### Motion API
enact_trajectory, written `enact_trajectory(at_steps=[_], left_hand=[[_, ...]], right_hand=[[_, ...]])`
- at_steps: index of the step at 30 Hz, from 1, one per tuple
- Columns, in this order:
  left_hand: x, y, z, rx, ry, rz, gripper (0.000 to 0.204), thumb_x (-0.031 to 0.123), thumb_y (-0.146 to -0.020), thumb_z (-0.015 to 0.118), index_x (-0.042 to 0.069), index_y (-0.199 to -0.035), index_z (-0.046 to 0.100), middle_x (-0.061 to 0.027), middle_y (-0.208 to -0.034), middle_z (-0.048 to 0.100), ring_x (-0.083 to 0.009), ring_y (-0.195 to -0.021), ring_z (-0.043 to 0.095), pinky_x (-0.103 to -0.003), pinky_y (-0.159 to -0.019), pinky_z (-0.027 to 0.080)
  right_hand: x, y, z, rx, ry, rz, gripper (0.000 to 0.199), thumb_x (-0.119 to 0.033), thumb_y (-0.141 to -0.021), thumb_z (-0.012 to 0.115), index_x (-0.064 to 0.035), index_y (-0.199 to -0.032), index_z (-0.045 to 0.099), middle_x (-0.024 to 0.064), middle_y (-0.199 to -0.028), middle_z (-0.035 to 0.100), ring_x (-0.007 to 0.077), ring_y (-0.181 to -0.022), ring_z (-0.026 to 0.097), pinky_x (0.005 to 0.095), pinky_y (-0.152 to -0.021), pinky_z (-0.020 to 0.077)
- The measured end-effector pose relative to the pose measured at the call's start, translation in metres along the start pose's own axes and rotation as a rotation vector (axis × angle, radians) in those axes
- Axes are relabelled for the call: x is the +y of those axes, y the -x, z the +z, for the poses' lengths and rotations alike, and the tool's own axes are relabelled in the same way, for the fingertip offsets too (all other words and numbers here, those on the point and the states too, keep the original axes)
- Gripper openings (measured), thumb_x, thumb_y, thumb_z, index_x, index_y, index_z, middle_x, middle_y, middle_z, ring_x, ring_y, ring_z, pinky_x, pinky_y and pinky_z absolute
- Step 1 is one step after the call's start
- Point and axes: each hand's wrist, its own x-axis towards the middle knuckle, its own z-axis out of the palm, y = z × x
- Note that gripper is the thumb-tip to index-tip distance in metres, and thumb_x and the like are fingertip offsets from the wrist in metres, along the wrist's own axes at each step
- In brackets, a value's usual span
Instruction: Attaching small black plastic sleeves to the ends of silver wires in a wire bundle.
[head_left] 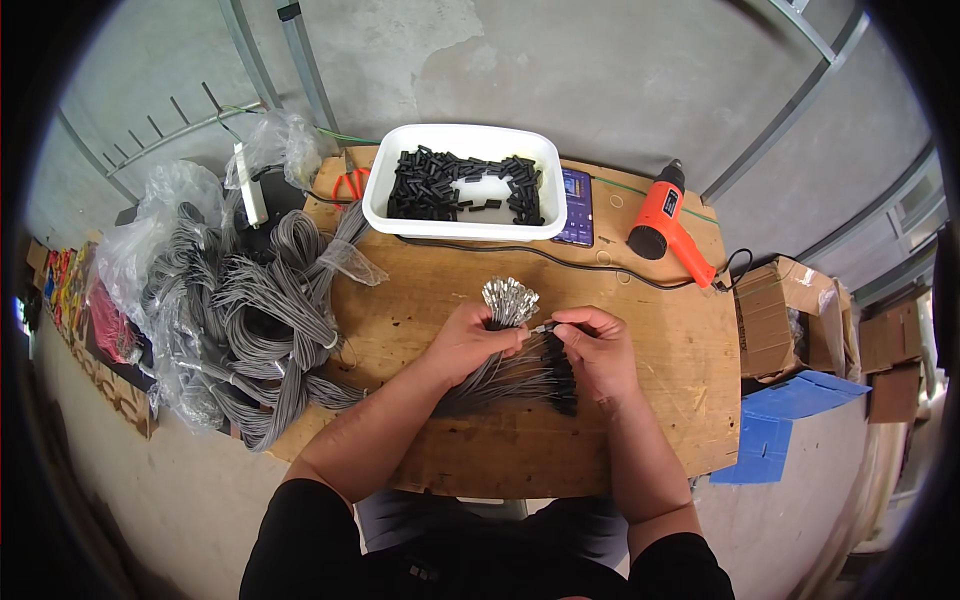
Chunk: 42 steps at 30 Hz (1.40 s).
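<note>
My left hand (468,345) is closed around a bundle of thin grey wires, whose shiny metal terminals (511,300) fan out above the fist. One terminal points right from between its thumb and fingers. At that tip, my right hand (602,352) pinches a small black sleeve (553,326), partly hidden by the fingertips. Beneath and between the hands, more grey wires (505,378) spread to the right across the wooden table (660,400). Their ends carry black sleeves (563,385), gathered beside my right wrist.
A white tub (376,205) of loose black sleeves (430,180) stands at the back. Near it are red-handled pliers (350,184), a phone (578,210) and an orange heat gun (665,222) with its cord. Coiled grey wire bundles (265,320) fill the left; cardboard boxes (770,325) stand right.
</note>
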Motion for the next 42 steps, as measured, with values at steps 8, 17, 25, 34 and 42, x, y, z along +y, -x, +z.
enact_trajectory(at_steps=[8, 17, 25, 34, 42], left_hand=[[-0.003, -0.001, -0.002, -0.031, -0.019, 0.013, 0.009, 0.006, -0.09, 0.07, -0.001, -0.09, 0.065, -0.0033, -0.077, 0.063, -0.0097, -0.069, 0.057, -0.025, -0.064, 0.046], [-0.002, -0.001, -0.001, -0.031, -0.035, 0.02, 0.009, 0.007, -0.09, 0.07, -0.001, -0.089, 0.065, -0.0024, -0.077, 0.063, -0.0093, -0.069, 0.057, -0.025, -0.064, 0.046], [-0.004, -0.002, -0.001, -0.026, -0.05, 0.003, 0.011, 0.009, -0.091, 0.07, -0.001, -0.089, 0.065, -0.0027, -0.078, 0.064, -0.0091, -0.07, 0.058, -0.025, -0.065, 0.046], [-0.013, -0.003, -0.005, 0.015, -0.226, 0.052, 0.013, 0.011, -0.09, 0.071, 0.0, -0.084, 0.067, 0.0001, -0.075, 0.065, -0.0055, -0.067, 0.058, -0.023, -0.061, 0.047], [-0.009, -0.002, -0.003, 0.004, -0.228, 0.039, 0.013, 0.012, -0.09, 0.072, 0.0, -0.087, 0.069, -0.0008, -0.076, 0.067, -0.0062, -0.069, 0.06, -0.023, -0.063, 0.049]], right_hand=[[-0.005, 0.002, 0.004, 0.016, 0.132, 0.009, 0.014, -0.001, -0.09, 0.07, -0.0005, -0.104, 0.072, -0.0024, -0.079, 0.066, 0.0018, -0.062, 0.049, 0.0175, -0.055, 0.0376], [0.001, 0.001, 0.001, 0.014, 0.178, -0.012, 0.012, -0.001, -0.089, 0.071, -0.0006, -0.101, 0.073, -0.0031, -0.079, 0.065, 0.0011, -0.064, 0.048, 0.0176, -0.056, 0.0379], [0.0, 0.001, 0.002, 0.008, 0.183, -0.022, 0.012, 0.001, -0.089, 0.071, 0.0002, -0.101, 0.072, -0.0017, -0.082, 0.066, 0.0018, -0.067, 0.051, 0.0179, -0.058, 0.0402], [-0.006, -0.004, -0.007, -0.033, -0.061, 0.102, 0.014, -0.005, -0.093, 0.068, 0.0022, -0.104, 0.068, 0.0051, -0.083, 0.068, 0.0038, -0.059, 0.047, 0.0177, -0.052, 0.0354], [-0.003, -0.007, -0.013, -0.101, -0.201, 0.223, 0.016, -0.012, -0.096, 0.066, 0.0023, -0.103, 0.066, 0.0086, -0.083, 0.069, 0.0048, -0.054, 0.042, 0.0182, -0.049, 0.0337]])
